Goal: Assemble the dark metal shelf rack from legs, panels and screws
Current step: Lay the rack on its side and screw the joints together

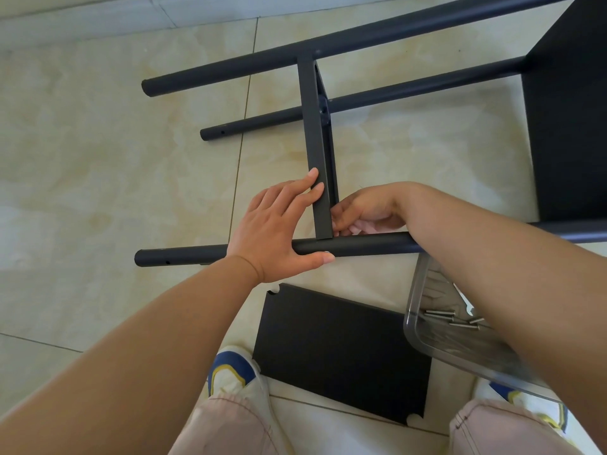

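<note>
In the head view, the half-built rack lies on its side on the tiled floor. Its near leg runs left to right just in front of the person, and an upright shelf panel stands edge-on, its long axis running away from the person, from this leg to the far leg. A middle leg lies between the two, and another mounted panel stands towards the floor's right side.

The left hand lies open over the near leg: its thumb hooks under the tube and its fingertips press flat against the panel's left face, steadying the joint. The right hand is curled just to the right of the panel's lower end, at the corner where panel meets leg. Its fingers are pinched together, but whether they hold a screw cannot be told.

The coming move probably turns on that corner: the fastening point sits directly between the two hands, with the right hand nearer and on the panel's inner side.

A loose panel lies flat by the person's feet, and a clear tray with screws rests beneath the right forearm.
</note>
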